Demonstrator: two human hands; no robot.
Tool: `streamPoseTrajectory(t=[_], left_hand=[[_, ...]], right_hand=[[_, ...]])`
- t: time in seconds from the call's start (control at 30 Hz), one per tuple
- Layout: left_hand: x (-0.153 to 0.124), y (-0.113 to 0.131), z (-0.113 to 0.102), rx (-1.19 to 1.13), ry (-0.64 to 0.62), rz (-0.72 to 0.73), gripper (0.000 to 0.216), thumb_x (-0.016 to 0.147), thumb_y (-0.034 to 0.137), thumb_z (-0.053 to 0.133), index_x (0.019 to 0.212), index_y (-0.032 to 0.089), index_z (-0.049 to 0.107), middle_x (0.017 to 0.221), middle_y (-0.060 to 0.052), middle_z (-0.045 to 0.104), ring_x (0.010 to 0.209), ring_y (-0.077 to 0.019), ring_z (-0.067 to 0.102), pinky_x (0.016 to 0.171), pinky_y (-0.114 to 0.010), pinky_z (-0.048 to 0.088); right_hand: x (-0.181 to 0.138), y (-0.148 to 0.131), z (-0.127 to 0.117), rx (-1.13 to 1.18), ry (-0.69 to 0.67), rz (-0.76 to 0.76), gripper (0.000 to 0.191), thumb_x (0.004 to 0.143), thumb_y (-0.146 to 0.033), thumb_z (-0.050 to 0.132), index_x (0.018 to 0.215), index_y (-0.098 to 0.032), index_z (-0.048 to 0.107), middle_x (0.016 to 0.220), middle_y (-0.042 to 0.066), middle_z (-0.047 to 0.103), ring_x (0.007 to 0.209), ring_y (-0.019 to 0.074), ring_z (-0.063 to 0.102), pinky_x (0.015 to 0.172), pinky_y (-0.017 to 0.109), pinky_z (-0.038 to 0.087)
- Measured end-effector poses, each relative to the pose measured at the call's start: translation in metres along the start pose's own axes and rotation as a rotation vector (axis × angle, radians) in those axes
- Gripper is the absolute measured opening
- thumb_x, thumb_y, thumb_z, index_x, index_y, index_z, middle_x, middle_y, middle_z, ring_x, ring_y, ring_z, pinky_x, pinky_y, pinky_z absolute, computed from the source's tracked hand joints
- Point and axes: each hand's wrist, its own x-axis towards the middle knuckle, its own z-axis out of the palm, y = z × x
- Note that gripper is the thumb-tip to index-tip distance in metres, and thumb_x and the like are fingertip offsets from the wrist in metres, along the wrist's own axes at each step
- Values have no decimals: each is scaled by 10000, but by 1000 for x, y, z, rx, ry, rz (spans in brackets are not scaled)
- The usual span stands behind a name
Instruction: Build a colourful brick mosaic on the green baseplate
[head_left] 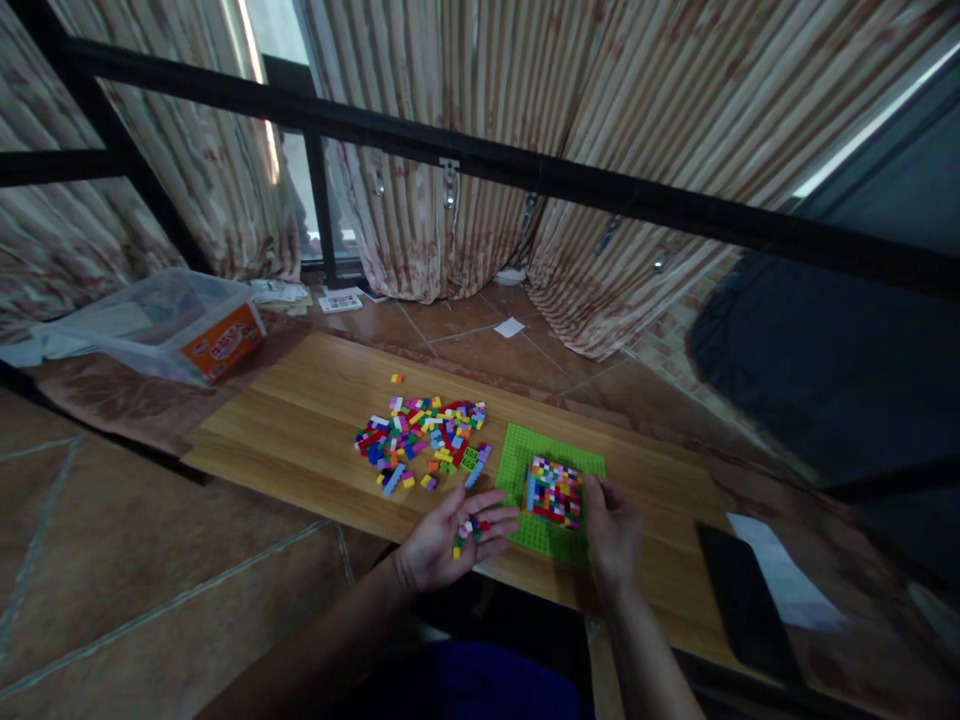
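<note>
My left hand is palm up with its fingers stretched out, and several small toy bricks of mixed colours lie in it. A green studded baseplate lies on the wooden table, and on it sits a square block of multicoloured bricks. My right hand is at the right edge of that block, its fingers curled and pinched together. Whatever is between those fingertips is hidden. Left of the baseplate spreads a loose pile of toy bricks.
The wooden table runs across in front of me. At the far left stands a clear plastic bin with an orange label. A dark flat object and white paper lie at the right end. A black metal bar crosses before curtains.
</note>
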Motion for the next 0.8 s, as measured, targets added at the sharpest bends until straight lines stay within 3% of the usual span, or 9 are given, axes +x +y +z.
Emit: streamPoseTrajectory(t=[0.07, 0.13, 0.27, 0.37, 0.53, 0.8], left_hand=[[0, 0, -1, 4, -15, 3, 557, 889, 506, 335, 1220, 94, 511, 1236, -179, 554, 1170, -261, 493, 966, -368, 321], [1, 0, -1, -2, -22, 2, 555, 888, 511, 331, 1213, 100, 515, 1242, -177, 551, 1176, -261, 488, 965, -369, 324], [1, 0, -1, -35, -40, -11, 528, 899, 495, 318, 1199, 116, 529, 1164, -143, 602, 1092, -229, 544, 943, -345, 347], [0, 1, 1, -65, -29, -20, 511, 903, 478, 329, 1194, 112, 534, 1002, -104, 653, 872, -164, 607, 837, -275, 400], [-1, 3, 5, -134, 20, -37, 482, 911, 445, 337, 1188, 105, 536, 839, -60, 645, 622, -98, 554, 653, -211, 410], [0, 3, 1, -98, 14, -47, 498, 906, 455, 349, 1236, 115, 501, 923, -76, 650, 690, -111, 577, 672, -211, 424]], right_hand=[[-13, -8, -1, 1, 36, -42, 409, 772, -483, 544, 911, -120, 674, 864, 114, 696, 781, 231, 632, 721, 347, 475], [-31, -19, 1, -14, -29, -114, 352, 780, -458, 552, 895, -150, 680, 893, 99, 689, 819, 224, 624, 753, 349, 469], [-68, -43, 9, -56, -409, -359, 223, 839, -354, 513, 911, -237, 689, 936, 55, 669, 872, 196, 604, 785, 340, 470], [-84, -50, 19, -109, -539, -497, 220, 861, -275, 485, 968, -277, 678, 971, 43, 647, 891, 188, 592, 775, 331, 481], [-89, -46, 29, -250, -558, -600, 225, 850, -228, 513, 1013, -284, 657, 999, 42, 624, 923, 206, 566, 800, 356, 468], [-92, -51, 31, -216, -537, -537, 155, 857, -245, 504, 902, -249, 652, 927, 42, 636, 881, 205, 574, 773, 353, 466]])
